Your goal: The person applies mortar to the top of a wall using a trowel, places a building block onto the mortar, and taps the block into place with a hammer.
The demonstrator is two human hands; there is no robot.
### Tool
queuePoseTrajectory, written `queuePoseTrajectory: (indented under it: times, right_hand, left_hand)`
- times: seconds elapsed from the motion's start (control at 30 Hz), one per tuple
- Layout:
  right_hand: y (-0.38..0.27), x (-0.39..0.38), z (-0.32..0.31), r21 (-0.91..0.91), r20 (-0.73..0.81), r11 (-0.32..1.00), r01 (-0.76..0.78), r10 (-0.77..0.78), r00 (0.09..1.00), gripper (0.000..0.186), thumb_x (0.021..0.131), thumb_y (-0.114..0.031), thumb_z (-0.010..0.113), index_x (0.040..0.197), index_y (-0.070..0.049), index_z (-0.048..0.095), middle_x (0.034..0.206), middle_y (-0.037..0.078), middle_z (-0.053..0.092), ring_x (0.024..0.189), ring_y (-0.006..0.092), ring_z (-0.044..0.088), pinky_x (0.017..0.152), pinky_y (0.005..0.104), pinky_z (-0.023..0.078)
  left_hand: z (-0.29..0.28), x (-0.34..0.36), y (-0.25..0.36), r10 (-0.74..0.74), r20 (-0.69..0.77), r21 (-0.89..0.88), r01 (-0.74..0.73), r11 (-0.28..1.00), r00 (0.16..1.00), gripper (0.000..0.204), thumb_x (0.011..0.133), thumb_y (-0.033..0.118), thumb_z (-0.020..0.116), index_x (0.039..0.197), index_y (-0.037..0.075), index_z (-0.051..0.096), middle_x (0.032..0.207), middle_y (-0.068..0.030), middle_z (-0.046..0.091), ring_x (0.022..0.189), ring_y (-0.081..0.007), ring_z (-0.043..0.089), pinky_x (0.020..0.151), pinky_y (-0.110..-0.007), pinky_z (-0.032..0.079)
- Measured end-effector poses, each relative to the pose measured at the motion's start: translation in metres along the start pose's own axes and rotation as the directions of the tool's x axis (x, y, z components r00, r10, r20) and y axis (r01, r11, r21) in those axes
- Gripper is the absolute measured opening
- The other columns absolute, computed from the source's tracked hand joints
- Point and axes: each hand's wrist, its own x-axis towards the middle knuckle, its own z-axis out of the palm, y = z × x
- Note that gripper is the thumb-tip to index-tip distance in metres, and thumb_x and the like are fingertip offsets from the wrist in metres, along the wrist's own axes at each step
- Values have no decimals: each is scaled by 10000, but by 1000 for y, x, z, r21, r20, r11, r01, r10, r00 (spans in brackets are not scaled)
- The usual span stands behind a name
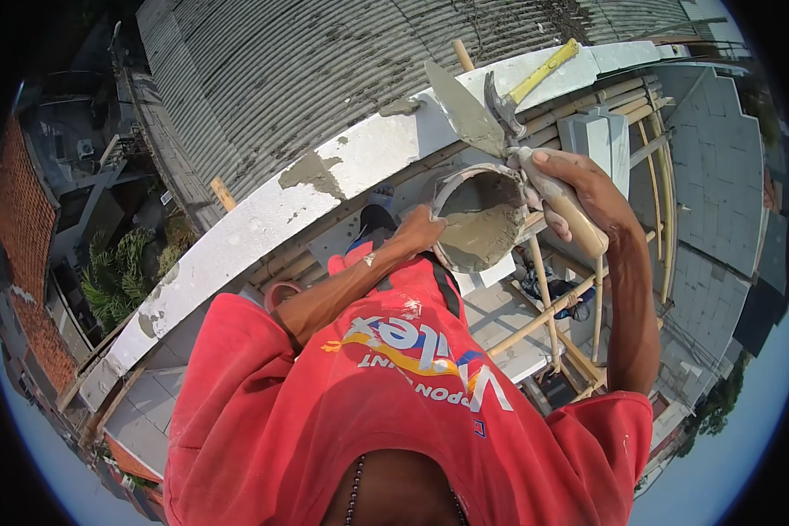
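Observation:
My left hand (pixel 419 230) is closed on the left rim of a round bucket (pixel 454 182), held in front of my waist. Wet grey mortar (pixel 480 235) lies inside it. In my right hand (pixel 583 184) is a pointed trowel (pixel 466 110), gripped by its wooden handle beside the bucket's right rim. The trowel's blade points up and away to the left, over the wall top, with grey mortar smeared on its face. Just beyond the right hand, a claw hammer (pixel 539 74) with a yellow handle rests on the white wall top, its head close to the blade.
A curved white block wall (pixel 368 158) with mortar patches crosses in front of me. Beyond it lies a corrugated roof (pixel 272 88). Bamboo poles (pixel 543 316) form scaffolding below right, where a person (pixel 572 300) partly shows. A grey block wall (pixel 710 175) stands at right.

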Motion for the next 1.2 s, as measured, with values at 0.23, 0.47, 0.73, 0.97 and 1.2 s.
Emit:
queuePoseTrajectory:
  times: [0.23,0.47,0.73,0.97,1.2]
  right_hand:
    - [-28,53,-5,-567,-86,810,-150,124,989,394,1018,-382,588,994,-1,683,707,89,664,445,146,603,381,282,478]
    - [-39,124,16,-721,-148,693,-30,-111,983,464,1004,-459,570,1004,-1,644,724,79,640,514,147,618,446,304,523]
    - [46,29,16,-326,-245,937,128,-214,945,489,1001,-445,627,1287,-49,601,858,5,597,594,107,575,522,282,489]
    - [65,65,16,-302,-247,953,-6,-72,966,402,1040,-427,570,1051,-25,585,809,106,644,600,228,634,550,358,512]
    - [96,62,87,-758,-82,628,176,-359,930,458,1055,-436,487,1098,17,543,848,345,619,801,552,586,750,547,452]
  left_hand:
    - [18,5,-18,145,-47,-88,-149,985,988,521,915,151,627,1402,1,520,1074,-201,693,922,-269,677,844,-390,538]
    - [13,-13,-7,143,12,-124,-141,982,990,625,911,158,615,1509,69,457,1156,-236,681,1069,-332,667,940,-411,512]
    - [12,0,-26,240,-79,-84,-246,966,968,644,908,188,626,1519,92,445,1192,-272,684,1083,-388,687,961,-441,516]
    - [8,-15,-5,114,46,-65,-110,992,992,666,919,146,621,1549,86,412,1277,-252,657,1162,-355,654,1015,-413,491]
    - [33,18,-41,59,26,80,-61,995,998,648,921,166,620,1527,49,421,1214,-287,672,1114,-365,687,955,-423,543]
